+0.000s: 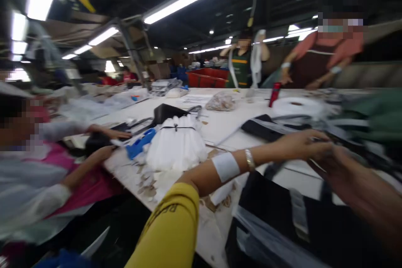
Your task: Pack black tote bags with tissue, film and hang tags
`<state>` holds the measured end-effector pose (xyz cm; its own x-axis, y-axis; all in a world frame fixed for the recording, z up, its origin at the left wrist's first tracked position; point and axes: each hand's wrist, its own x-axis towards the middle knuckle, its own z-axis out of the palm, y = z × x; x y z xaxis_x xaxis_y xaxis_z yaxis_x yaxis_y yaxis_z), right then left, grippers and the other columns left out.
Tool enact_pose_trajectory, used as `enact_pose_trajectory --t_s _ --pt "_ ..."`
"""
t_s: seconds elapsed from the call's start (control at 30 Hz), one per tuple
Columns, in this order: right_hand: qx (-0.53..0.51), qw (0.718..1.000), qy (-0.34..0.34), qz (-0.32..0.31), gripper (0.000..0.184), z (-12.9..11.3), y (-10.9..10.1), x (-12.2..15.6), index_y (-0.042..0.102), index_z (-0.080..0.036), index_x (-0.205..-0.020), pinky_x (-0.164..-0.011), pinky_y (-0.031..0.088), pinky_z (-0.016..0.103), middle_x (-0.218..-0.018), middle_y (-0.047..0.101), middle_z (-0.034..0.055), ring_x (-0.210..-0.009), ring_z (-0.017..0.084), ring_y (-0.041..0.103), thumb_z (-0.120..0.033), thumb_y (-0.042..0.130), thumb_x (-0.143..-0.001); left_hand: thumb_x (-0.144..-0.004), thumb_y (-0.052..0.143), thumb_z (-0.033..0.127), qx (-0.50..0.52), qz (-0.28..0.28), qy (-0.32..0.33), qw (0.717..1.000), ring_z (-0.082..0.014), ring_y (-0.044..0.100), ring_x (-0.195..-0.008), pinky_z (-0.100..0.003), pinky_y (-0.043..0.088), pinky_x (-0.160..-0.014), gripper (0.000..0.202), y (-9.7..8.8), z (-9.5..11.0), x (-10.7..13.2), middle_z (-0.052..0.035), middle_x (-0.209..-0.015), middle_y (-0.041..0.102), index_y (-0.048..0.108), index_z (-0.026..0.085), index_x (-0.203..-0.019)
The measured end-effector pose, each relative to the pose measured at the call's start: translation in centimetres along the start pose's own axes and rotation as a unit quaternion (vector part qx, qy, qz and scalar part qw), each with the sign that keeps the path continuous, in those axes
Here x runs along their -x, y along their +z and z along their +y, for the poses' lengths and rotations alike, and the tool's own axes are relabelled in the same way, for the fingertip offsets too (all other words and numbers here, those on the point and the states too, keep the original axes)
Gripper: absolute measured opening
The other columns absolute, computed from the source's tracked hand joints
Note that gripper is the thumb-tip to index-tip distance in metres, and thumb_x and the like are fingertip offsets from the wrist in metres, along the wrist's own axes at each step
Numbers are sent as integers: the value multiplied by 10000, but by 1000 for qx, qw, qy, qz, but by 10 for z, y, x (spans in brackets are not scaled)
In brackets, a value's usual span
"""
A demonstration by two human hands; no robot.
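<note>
My left hand [309,144] reaches across to the right, its fingers bent and closed at the tips. What they pinch, if anything, is hidden. Against it is my right hand [347,165], smeared by motion, so its fingers do not show clearly. Both hands are above a black bag [270,205] that lies close to me at the lower right. A pale, translucent strap or plastic piece [299,213] runs down the bag's front. Clear plastic film [264,234] covers its lower edge. Behind my hands lies another black, bag-like item [262,127].
A bundle of white strips [176,146] tied with black cord stands on the white table [220,127], beside a blue object [141,142]. Left of me a co-worker's hands [114,134] handle black pieces. Two people stand across the table, near a red bottle-like object [274,94].
</note>
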<state>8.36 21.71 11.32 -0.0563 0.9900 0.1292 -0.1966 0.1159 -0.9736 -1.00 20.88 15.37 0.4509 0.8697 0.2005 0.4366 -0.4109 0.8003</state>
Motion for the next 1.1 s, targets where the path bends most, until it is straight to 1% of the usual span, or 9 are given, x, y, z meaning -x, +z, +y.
enact_pose_trajectory --t_s 0.1,0.17,0.27,0.4,0.5,0.6,0.8,0.93,1.1 --pt "-83 994 67 34 50 -19 -40 31 669 -259 -812 -814 559 327 -943 727 21 -921 187 677 -302 645 -820 -901 555 432 98 -40 -12 994 -114 601 -648 -273 479 -659 386 -11 -1 12 -90 -904 702 651 123 -1112" --pt "-118 988 81 51 33 -30 -44 35 661 -249 -823 -783 555 269 -936 727 -18 -914 148 674 -261 637 -805 -848 622 470 99 -72 -7 993 -133 603 -705 -272 469 -712 367 -22 -1 11 -62 -810 690 681 112 -905" --pt "-123 985 88 77 37 -39 -39 26 643 -237 -822 -756 548 247 -905 729 -24 -878 134 675 -269 630 -835 -817 668 470 157 -108 -56 980 -125 586 -663 -271 457 -692 362 -32 4 3 -42 -724 665 652 109 -791" --pt "-148 987 61 -1 155 -39 -42 29 669 -232 -896 -836 538 277 -1001 732 17 -947 147 675 -372 604 -898 -804 720 377 257 -93 -89 958 -99 577 -619 -262 464 -682 289 -37 14 -9 -32 -705 643 636 100 -792" --pt "-74 994 15 -81 274 -29 -44 46 688 -237 -1052 -905 506 313 -1129 703 47 -1068 174 638 -440 633 -878 -808 716 379 276 -50 -87 956 -98 581 -626 -263 474 -678 286 -36 15 -15 -42 -735 651 637 104 -797" --pt "54 991 -38 -115 425 -16 -40 59 677 -211 -1137 -874 501 341 -1046 718 60 -998 205 648 -459 713 -794 -778 728 440 241 -26 -61 968 -114 584 -664 -257 469 -666 330 -29 12 -16 -37 -766 657 649 123 -823" --pt "223 965 -138 -18 332 -15 -40 69 691 -159 -730 -640 457 294 -684 651 9 -665 178 590 -487 690 -778 -805 598 631 192 -95 -63 975 -139 584 -702 -254 444 -631 505 -25 0 -16 -60 -791 654 667 135 -864" --pt "80 990 -107 38 285 -3 -57 92 724 -183 -857 -773 473 304 -838 698 17 -824 199 620 -460 705 -795 -788 673 517 84 -80 -47 992 -121 573 -677 -231 427 -612 412 -42 -15 -20 -42 -789 647 665 134 -937" --pt "-92 992 -51 70 280 45 -70 125 723 -213 -962 -940 450 347 -971 710 33 -980 211 617 -386 784 -751 -788 642 235 -132 -11 -7 991 -162 603 -701 -269 450 -709 243 -52 -34 -37 -17 -718 661 685 158 -1015"
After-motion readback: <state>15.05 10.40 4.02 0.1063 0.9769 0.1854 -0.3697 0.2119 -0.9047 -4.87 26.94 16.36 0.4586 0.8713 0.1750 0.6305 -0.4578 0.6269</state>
